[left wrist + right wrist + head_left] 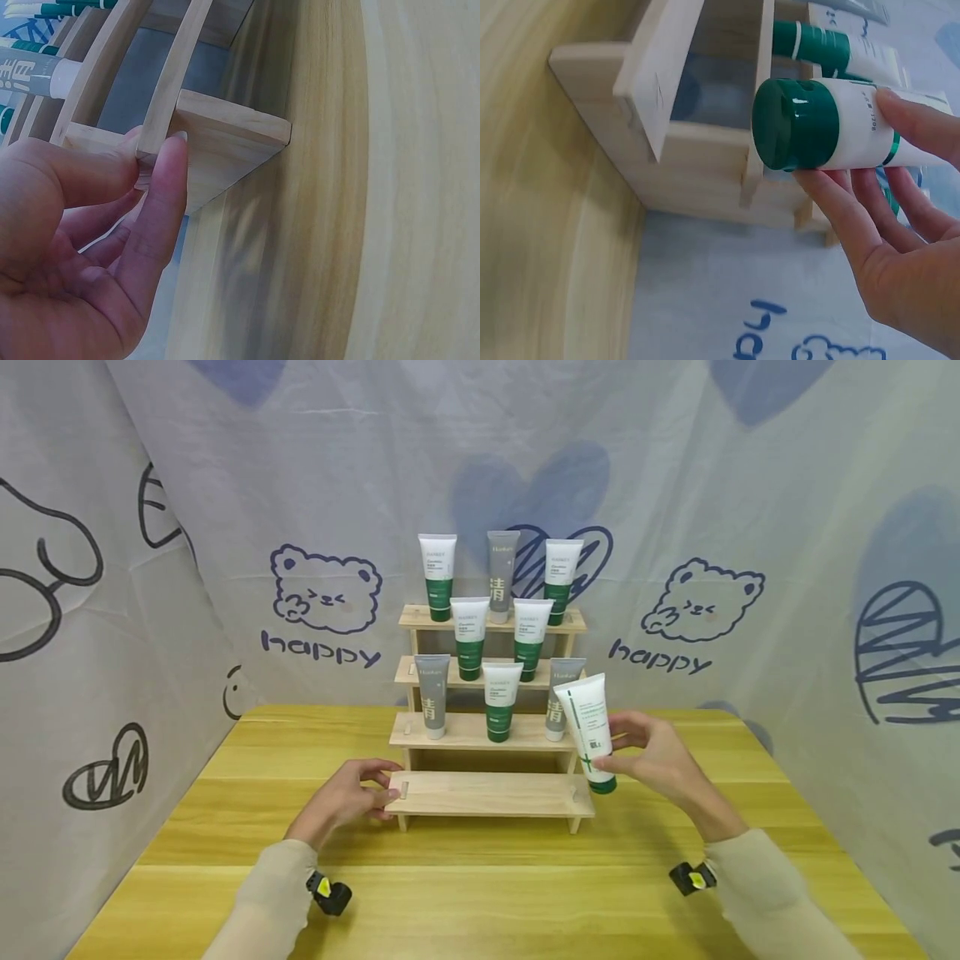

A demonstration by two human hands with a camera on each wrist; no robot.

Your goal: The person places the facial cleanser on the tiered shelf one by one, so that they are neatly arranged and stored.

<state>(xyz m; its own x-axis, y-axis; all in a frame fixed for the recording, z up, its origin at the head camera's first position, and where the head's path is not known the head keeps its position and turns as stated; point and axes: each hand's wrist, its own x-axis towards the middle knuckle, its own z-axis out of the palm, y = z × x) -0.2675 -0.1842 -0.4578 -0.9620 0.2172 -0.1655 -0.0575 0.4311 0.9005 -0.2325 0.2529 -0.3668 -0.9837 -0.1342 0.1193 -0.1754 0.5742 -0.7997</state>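
My right hand (654, 758) holds a white squeeze tube (588, 718), tilted and cap down, in front of the right side of a wooden stepped display rack (487, 795). In the right wrist view, the thumb and fingers grip the tube's white body near its green cap (795, 124). My left hand (351, 795) pinches the left end of the rack's lowest shelf; the left wrist view shows thumb and fingers on the board's end (161, 127). No tube stands on that lowest shelf. Behind the held tube, a grey tube (557, 697) on the shelf above is partly hidden.
The upper steps carry white-and-green tubes, such as one at front centre (500, 702), and grey tubes, such as one at left (432, 693), all cap down. The rack stands on a wood-grain table (465, 902). A printed cloth (442, 435) hangs behind and at both sides.
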